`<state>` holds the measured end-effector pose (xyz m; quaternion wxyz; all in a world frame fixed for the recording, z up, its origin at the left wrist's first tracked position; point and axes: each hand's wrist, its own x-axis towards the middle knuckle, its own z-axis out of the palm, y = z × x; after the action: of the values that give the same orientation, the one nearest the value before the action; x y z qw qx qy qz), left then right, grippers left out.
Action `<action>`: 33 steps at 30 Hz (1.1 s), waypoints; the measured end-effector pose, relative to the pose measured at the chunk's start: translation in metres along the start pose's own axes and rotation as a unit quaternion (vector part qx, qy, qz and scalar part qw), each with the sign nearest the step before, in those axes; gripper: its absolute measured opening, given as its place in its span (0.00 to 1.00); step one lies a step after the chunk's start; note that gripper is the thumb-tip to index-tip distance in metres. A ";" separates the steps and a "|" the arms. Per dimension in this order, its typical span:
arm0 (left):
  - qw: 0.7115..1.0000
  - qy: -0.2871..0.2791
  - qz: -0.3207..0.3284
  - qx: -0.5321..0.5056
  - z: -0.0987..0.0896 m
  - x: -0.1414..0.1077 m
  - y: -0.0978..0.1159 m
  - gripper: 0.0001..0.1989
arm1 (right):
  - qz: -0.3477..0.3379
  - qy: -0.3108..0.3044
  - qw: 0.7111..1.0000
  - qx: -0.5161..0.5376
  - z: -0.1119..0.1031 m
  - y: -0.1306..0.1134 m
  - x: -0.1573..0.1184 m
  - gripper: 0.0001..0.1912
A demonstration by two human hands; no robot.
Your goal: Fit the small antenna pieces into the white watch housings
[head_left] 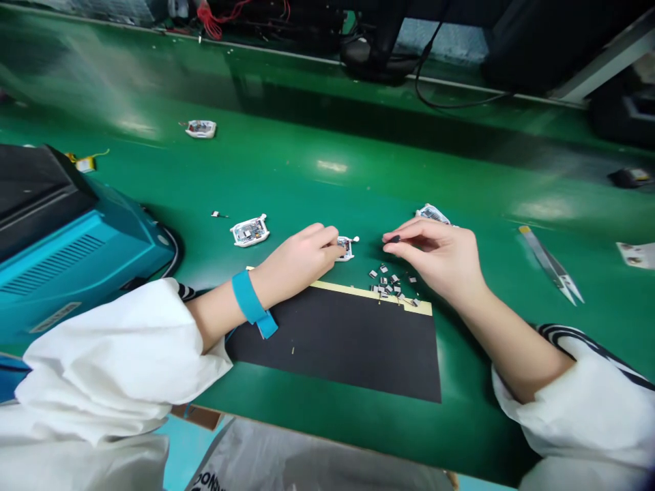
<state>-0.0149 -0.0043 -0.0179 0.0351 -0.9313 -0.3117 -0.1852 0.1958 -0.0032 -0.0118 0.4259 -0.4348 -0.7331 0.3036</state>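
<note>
Green worktop fills the view; a teal instrument housing sits at its left edge, cut off by the frame. Black mat near the front edge, cream strip along its far side. Left hand, blue wrist strap on the wrist, has its fingers curled against a small white-framed circuit module, just beyond the mat; they hide part of it, and grip or mere touch cannot be told. Right hand pinches a small dark part between thumb and forefinger, its shape mostly hidden. Small metal pieces lie scattered just below, along the cream strip.
</note>
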 end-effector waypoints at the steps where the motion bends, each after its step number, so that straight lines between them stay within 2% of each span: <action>1: 1.000 0.001 0.001 0.000 0.000 0.000 0.000 0.10 | 0.024 0.013 0.998 0.055 0.005 -0.002 0.002 0.05; 5: 1.000 -0.008 -0.003 -0.003 -0.001 0.001 0.000 0.10 | 0.086 0.021 0.976 0.199 0.026 -0.009 0.007 0.07; 10: 1.000 -0.016 -0.010 -0.016 -0.002 0.001 0.000 0.10 | 0.122 0.027 0.967 0.222 0.036 -0.009 0.008 0.11; 15: 0.999 -0.018 -0.022 -0.034 -0.003 0.002 0.001 0.09 | 0.077 0.014 0.977 0.199 0.036 -0.004 0.005 0.11; 20: 0.999 -0.016 -0.017 -0.030 -0.002 0.001 0.001 0.09 | 0.018 0.009 0.994 0.107 0.037 -0.004 0.003 0.08; 23: 0.999 -0.015 -0.020 -0.029 -0.002 0.002 0.001 0.09 | 0.004 0.015 0.997 0.078 0.038 -0.004 0.001 0.09; 28: 0.999 -0.016 -0.026 -0.040 -0.002 0.001 0.001 0.09 | -0.004 0.011 0.996 0.094 0.040 0.000 0.001 0.11; 33: 0.999 -0.004 -0.018 -0.026 0.002 0.000 0.000 0.10 | -0.035 0.005 0.998 0.046 0.042 0.002 0.005 0.12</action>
<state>-0.0141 -0.0041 -0.0196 0.0059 -0.9271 -0.3233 -0.1897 0.1583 -0.0008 -0.0302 0.4591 -0.3902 -0.7314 0.3194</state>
